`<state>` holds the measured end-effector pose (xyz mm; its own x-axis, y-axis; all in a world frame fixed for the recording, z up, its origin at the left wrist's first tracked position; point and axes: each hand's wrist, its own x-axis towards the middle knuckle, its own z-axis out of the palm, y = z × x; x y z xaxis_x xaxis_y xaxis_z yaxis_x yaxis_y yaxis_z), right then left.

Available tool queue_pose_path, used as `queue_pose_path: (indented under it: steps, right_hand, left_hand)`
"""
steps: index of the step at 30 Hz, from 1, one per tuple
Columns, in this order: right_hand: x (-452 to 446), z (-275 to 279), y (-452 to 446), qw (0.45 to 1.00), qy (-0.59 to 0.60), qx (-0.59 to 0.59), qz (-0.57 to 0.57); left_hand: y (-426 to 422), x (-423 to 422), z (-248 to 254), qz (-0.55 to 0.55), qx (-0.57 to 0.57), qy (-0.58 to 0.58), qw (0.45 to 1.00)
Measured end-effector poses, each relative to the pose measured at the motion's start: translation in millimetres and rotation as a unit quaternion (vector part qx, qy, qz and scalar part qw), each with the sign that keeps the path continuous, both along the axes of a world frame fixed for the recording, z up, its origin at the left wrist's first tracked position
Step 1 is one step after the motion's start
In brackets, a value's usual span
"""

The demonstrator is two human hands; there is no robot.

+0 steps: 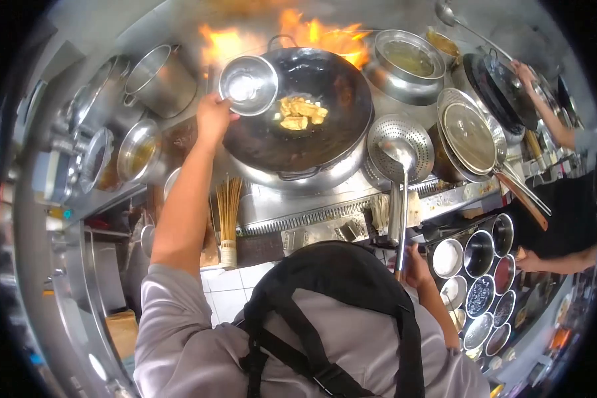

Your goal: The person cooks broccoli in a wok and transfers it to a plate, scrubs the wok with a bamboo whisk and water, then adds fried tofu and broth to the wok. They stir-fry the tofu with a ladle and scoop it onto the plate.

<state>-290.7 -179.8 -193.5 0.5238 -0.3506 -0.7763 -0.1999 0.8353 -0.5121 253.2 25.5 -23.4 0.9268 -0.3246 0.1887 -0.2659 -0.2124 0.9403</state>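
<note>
Metal bowl (249, 85) is pinched at its lower-left rim by the fingers of the left hand (213, 121), over the edge of a black wok (265, 142) holding yellowish food pieces (301, 113), while the right hand (416, 266) has its fingers curled at the handle of a ladle (402, 215) whose head overlaps a perforated strainer (383, 142).

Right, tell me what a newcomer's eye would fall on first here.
Probably the orange flames flaring beyond the far rim of the big dark wok, with golden food pieces at its middle. Next, the shiny metal bowl that the left hand holds over the wok's left side. Then the long ladle in the right hand, its head over a perforated strainer.
</note>
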Motion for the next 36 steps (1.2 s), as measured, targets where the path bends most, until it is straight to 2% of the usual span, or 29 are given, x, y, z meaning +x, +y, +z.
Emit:
queue_pose_path:
  steps: [1,2,3,4,6,7,9,12,14,16,20,22,23,26,28,29,32,34,35,36]
  right_hand:
    - [-6.8,4.5,3.9,0.974,0.050,-0.177,0.134]
    - [-19.2,6.6,8.0,0.897,0.098,-0.344,0.260]
    - [-39.2,-44.3,2.7,0.761,0.198,-0.578,0.221]
    - [-40.2,-35.6,5.5,0.756,0.201,-0.581,0.224]
    - [-18.2,22.3,23.9,0.843,0.088,-0.518,0.120]
    - [-2.0,61.0,35.6,0.884,0.072,-0.451,0.094]
    - [26.4,108.0,26.6,0.895,0.008,-0.428,0.128]
    - [96.9,170.2,2.4,0.876,-0.043,-0.430,0.213]
    - [146.5,168.4,-7.1,0.854,-0.042,-0.477,0.202]
    - [190.0,143.1,-14.2,0.841,-0.057,-0.487,0.227]
    - [227.9,139.0,1.9,0.840,-0.032,-0.468,0.272]
    - [229.8,140.0,-8.8,0.916,-0.103,-0.284,0.263]
    - [230.1,139.5,-11.1,0.916,-0.103,-0.282,0.266]
    - [233.0,140.3,-15.4,0.905,-0.097,-0.324,0.257]
    - [235.0,143.2,-16.4,0.838,-0.019,-0.482,0.256]
    - [235.3,144.3,-15.0,0.837,-0.020,-0.482,0.258]
    - [234.9,141.0,-7.7,0.845,-0.025,-0.451,0.286]
    - [237.2,132.9,-6.6,0.916,-0.092,-0.293,0.257]
    - [235.6,133.9,-7.9,0.917,-0.091,-0.292,0.256]
    - [233.2,137.1,-9.8,0.947,-0.132,-0.197,0.218]
  left_hand:
    - [6.6,2.6,-5.2,0.006,-0.031,0.024,0.999]
    - [12.1,4.1,-9.0,0.011,-0.063,0.047,0.997]
    - [17.9,2.2,-10.6,0.012,-0.069,0.052,0.996]
    - [24.5,-0.4,-12.3,0.011,-0.105,0.069,0.992]
    - [39.0,-6.2,-15.9,0.018,-0.149,0.088,0.985]
    - [46.6,-9.9,-18.1,0.020,-0.167,0.097,0.981]
    - [57.7,-19.1,-19.6,0.023,-0.185,0.106,0.977]
    - [59.0,-32.6,-18.4,0.039,-0.213,0.135,0.967]
    - [60.6,-38.8,-24.1,0.035,-0.217,0.124,0.968]
    - [64.1,-46.8,-24.4,0.035,-0.218,0.114,0.969]
    - [72.6,-63.3,-16.0,0.067,-0.183,0.086,0.977]
    - [82.3,-64.2,-20.7,0.068,-0.186,0.082,0.977]
    - [88.4,-63.9,-22.9,0.068,-0.191,0.078,0.976]
    - [101.8,-64.4,-25.5,0.093,-0.178,0.085,0.976]
    - [102.0,-66.5,-24.6,0.097,-0.175,0.084,0.976]
    - [101.1,-67.3,-23.9,0.100,-0.173,0.083,0.976]
    - [91.2,-62.5,-25.1,0.108,-0.158,0.068,0.979]
    - [83.7,-57.3,-23.4,0.098,-0.130,0.054,0.985]
    - [79.8,-54.0,-22.3,0.090,-0.105,0.039,0.990]
    - [76.4,-50.9,-22.5,0.089,-0.103,0.040,0.990]
